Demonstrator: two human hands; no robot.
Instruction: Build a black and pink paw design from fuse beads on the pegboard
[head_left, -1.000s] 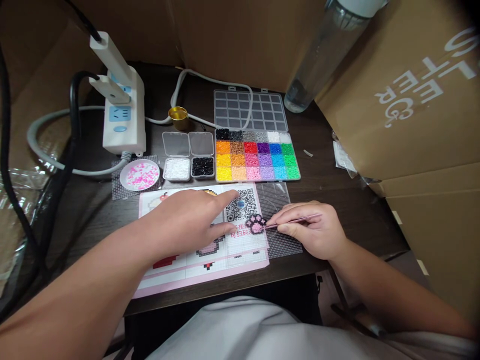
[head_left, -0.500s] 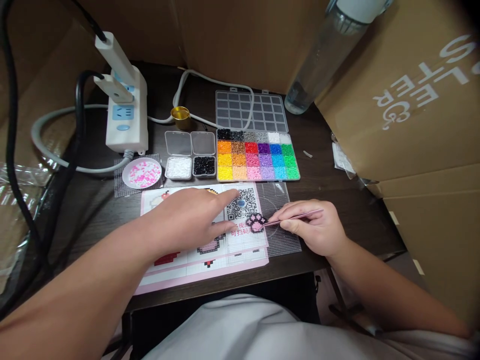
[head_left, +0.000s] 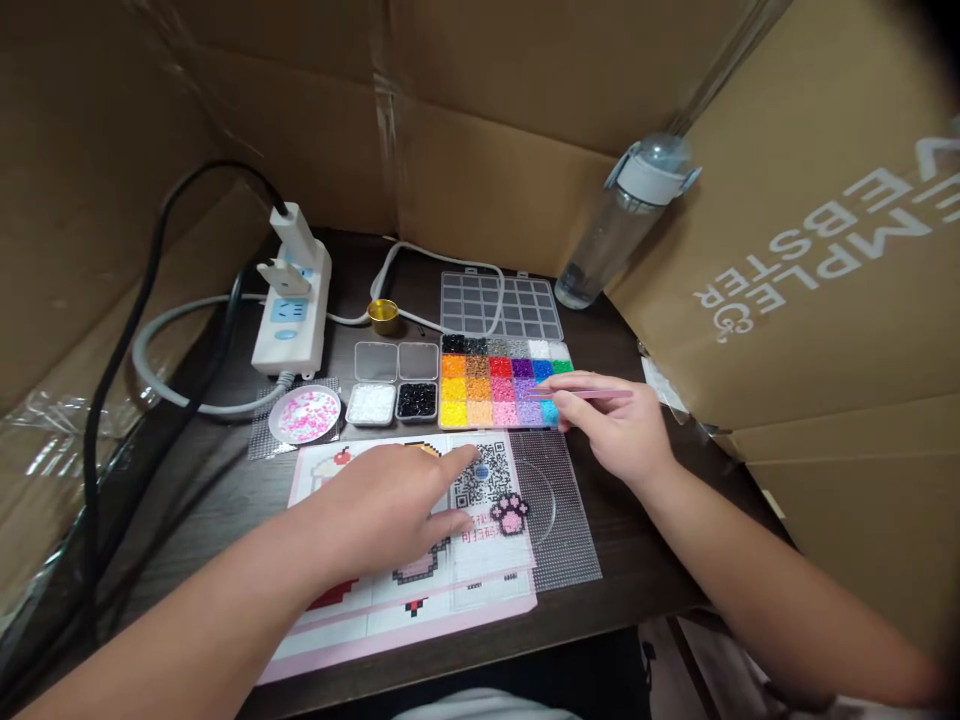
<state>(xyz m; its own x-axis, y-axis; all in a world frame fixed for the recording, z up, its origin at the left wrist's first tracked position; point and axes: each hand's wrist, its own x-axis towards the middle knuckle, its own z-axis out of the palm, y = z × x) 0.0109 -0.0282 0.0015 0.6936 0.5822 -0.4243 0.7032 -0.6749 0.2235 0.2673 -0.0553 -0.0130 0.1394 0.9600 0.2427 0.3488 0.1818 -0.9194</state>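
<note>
My right hand is closed around pink tweezers, whose tips hover over the lilac and pink compartments of the bead box. Whether a bead sits between the tips is too small to tell. My left hand rests on the pattern sheet, thumb and index finger spread apart beside a printed QR code. Just right of it lies a paw of pink and black beads, partly on the sheet. Underneath, a clear pegboard sticks out past the sheet's right edge.
Small open boxes of white beads and black beads stand left of the bead box. A dish of pink and white beads, a gold cup, a power strip with cables and a water bottle surround them. Cardboard walls enclose the table.
My right hand has moved the tweezers up from the bead paw to above the bead box. My left hand keeps its place on the sheet. The camera view has tilted upward.
</note>
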